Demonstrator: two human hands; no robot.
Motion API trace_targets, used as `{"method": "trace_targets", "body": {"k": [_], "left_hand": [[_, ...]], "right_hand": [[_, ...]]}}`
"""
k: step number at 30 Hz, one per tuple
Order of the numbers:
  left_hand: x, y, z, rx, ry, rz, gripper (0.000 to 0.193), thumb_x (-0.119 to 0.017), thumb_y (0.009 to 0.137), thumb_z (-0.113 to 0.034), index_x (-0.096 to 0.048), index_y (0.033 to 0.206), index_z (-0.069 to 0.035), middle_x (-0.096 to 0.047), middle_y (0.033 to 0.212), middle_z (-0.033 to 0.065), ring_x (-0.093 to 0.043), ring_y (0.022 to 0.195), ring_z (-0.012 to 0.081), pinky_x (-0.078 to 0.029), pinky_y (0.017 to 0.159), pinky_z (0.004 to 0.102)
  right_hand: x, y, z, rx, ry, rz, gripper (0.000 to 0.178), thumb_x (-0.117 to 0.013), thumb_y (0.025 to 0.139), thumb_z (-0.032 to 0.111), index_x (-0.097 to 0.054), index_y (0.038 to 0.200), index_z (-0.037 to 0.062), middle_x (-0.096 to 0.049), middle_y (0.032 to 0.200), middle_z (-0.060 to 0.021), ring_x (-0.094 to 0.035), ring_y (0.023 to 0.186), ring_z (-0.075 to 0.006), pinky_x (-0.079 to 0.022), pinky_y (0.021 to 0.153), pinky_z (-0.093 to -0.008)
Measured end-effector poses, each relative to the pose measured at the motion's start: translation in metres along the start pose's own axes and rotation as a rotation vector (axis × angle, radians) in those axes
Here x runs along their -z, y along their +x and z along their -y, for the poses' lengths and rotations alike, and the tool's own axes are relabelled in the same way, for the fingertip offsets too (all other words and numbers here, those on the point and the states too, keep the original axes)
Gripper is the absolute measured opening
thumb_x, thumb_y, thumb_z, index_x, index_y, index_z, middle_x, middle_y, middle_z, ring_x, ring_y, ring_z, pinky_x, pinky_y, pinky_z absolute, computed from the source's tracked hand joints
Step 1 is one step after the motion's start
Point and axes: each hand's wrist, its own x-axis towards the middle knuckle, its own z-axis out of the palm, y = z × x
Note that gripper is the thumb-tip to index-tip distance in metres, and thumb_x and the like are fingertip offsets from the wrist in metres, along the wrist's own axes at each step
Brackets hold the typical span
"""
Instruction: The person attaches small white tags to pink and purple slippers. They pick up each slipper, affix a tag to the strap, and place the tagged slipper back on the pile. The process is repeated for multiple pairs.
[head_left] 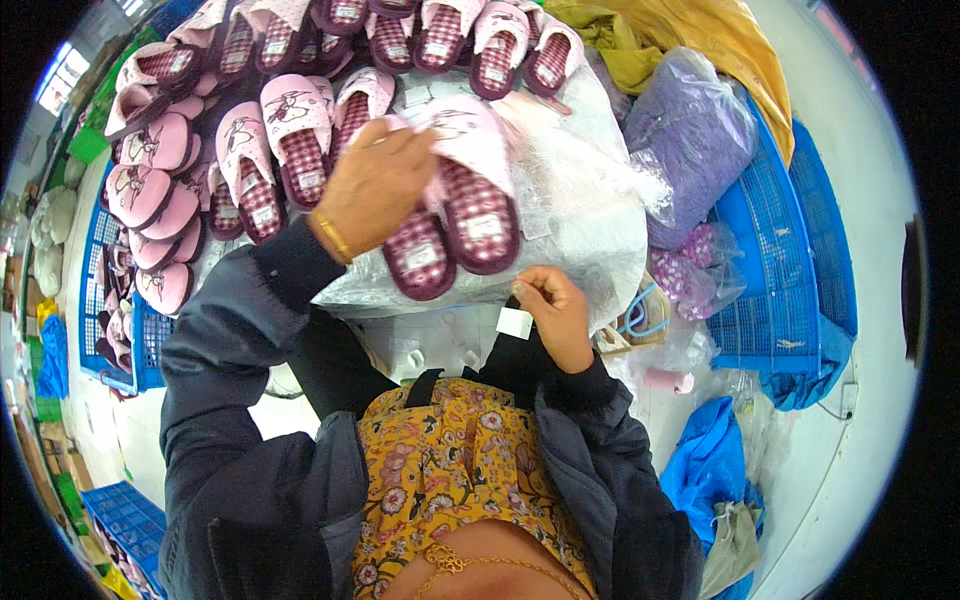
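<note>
A pair of pink slippers with checked maroon insoles is at the near edge of the table. My left hand is closed on the upper of the left slipper, its fingertips reaching the right slipper. The hand hides much of the left slipper's upper. Just in front of the table edge, my right hand pinches a small white tag between thumb and fingers. Each insole of the pair bears a small white label. More slippers of this kind stand close by on the left.
Rows of pink slippers fill the far and left parts of the plastic-covered table. On the right lie a bag of purple material and blue crates. Another blue crate holds slippers at the left.
</note>
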Motion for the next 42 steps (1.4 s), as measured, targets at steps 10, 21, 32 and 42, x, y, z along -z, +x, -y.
{"method": "trace_targets", "body": {"k": [10, 21, 32, 42], "left_hand": [[-0.065, 0.073, -0.031, -0.041, -0.065, -0.178, 0.02, -0.062, 0.077, -0.013, -0.071, 0.093, -0.007, -0.059, 0.127, 0.0097, -0.051, 0.122, 0.0258, -0.034, 0.108, 0.0436], [0.099, -0.014, -0.083, -0.686, -2.358, 0.457, 0.025, -0.067, 0.093, -0.026, -0.06, 0.104, -0.004, -0.066, 0.094, 0.0164, -0.063, 0.084, 0.0338, -0.047, 0.07, 0.0413], [-0.063, -0.067, -0.006, 0.464, -0.569, -0.306, 0.024, -0.078, 0.076, -0.015, -0.07, 0.097, -0.007, -0.062, 0.088, 0.0088, -0.059, 0.086, 0.0289, -0.047, 0.076, 0.0362], [-0.087, -0.047, -0.024, 0.218, -0.284, -0.015, 0.036, -0.071, 0.08, -0.025, -0.067, 0.113, -0.011, -0.059, 0.119, 0.0057, -0.051, 0.115, 0.026, -0.041, 0.095, 0.0394]], "right_hand": [[0.015, 0.003, 0.006, -0.021, 0.08, -0.128, 0.009, -0.065, 0.094, 0.01, -0.062, 0.098, 0.0023, -0.061, 0.084, 0.0022, -0.052, 0.073, -0.0053, -0.043, 0.067, -0.0204], [0.009, 0.012, -0.008, -0.085, 0.079, -0.083, 0.011, -0.065, 0.094, 0.01, -0.061, 0.1, 0.0022, -0.06, 0.087, 0.0011, -0.051, 0.074, -0.0055, -0.043, 0.067, -0.021], [0.018, 0.004, -0.014, -0.077, 0.078, -0.125, 0.014, -0.066, 0.095, 0.015, -0.062, 0.1, 0.0031, -0.062, 0.088, 0.0013, -0.051, 0.074, -0.0052, -0.042, 0.068, -0.0209], [0.013, 0.003, -0.01, -0.039, 0.098, -0.111, 0.011, -0.067, 0.094, 0.013, -0.063, 0.099, 0.003, -0.062, 0.087, 0.0019, -0.051, 0.073, -0.0044, -0.042, 0.066, -0.0203]]}}
